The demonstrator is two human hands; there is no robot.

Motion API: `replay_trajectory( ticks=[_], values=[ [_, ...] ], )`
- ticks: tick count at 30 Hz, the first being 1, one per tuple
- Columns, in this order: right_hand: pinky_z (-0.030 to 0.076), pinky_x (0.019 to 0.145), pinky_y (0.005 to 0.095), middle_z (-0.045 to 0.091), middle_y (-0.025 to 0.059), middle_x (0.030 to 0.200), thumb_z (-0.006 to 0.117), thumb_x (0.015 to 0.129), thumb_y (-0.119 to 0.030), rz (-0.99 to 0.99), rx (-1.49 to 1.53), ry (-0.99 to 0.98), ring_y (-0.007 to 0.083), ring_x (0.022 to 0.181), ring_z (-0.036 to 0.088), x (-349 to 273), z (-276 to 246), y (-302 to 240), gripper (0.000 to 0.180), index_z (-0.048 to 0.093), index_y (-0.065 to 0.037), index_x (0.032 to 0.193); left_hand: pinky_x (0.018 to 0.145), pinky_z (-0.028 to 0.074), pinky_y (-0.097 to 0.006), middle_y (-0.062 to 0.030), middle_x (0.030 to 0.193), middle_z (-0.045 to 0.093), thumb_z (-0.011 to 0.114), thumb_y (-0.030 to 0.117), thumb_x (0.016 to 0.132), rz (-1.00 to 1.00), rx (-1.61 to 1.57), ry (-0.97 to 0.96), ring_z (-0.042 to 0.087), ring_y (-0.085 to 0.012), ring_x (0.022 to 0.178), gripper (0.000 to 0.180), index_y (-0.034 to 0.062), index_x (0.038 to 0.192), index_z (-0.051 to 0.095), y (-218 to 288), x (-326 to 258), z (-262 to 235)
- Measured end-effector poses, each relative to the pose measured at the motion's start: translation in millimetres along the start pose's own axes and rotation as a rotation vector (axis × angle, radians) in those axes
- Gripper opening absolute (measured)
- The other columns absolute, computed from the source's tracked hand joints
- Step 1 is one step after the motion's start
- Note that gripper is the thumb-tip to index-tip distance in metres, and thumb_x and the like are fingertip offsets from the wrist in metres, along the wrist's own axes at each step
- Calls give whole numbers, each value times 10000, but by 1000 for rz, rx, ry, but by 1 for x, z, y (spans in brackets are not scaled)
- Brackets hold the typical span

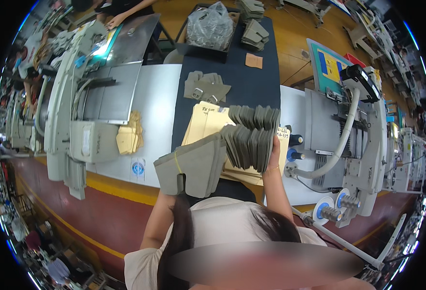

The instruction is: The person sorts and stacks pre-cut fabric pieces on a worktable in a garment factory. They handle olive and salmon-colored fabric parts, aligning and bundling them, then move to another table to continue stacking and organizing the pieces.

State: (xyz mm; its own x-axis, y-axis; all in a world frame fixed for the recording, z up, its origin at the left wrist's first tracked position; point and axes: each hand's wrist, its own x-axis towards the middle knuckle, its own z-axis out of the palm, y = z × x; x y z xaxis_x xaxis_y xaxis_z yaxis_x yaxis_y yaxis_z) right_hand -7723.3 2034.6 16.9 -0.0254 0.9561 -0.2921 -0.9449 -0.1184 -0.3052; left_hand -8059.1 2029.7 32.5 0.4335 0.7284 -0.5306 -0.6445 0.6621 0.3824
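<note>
Centrally, dark table (254,87) between machines (61,125), right hand (274,157) around grey pieces (249,140), left hand's grip hidden.

A bin (204,51) holding a bag (210,26) is sitting at the table's (267,84) far left corner, cut pieces (255,36) at the far right. A paper slip (254,61) is lying near the right edge, buckled pieces (205,88) toward the left. Hands are holding a stack (248,147) above cards (199,123) along the near edge.
</note>
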Motion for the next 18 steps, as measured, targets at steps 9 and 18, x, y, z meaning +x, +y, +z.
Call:
replay_trajectory(
  ticks=[9, 18],
  values=[
    [457, 977, 427, 578, 126, 1250, 487, 918, -482, -226, -101, 156, 280, 1114, 572, 10, -18, -41, 566, 525, -45, 1275, 819, 521, -326, -103, 1135, 619, 522, 450, 878, -219, -91, 54, 618, -201, 971, 544, 35, 1228, 552, 38, 58, 31],
    [476, 941, 404, 592, 129, 1209, 561, 903, -385, -236, -248, 190, 265, 1074, 590, 107, -6, -82, 506, 506, -36, 1265, 818, 521, -326, -103, 1134, 618, 517, 459, 878, -318, -155, 111, 618, -202, 970, 550, 36, 1228, 552, 62, 103, 45]
  ],
)
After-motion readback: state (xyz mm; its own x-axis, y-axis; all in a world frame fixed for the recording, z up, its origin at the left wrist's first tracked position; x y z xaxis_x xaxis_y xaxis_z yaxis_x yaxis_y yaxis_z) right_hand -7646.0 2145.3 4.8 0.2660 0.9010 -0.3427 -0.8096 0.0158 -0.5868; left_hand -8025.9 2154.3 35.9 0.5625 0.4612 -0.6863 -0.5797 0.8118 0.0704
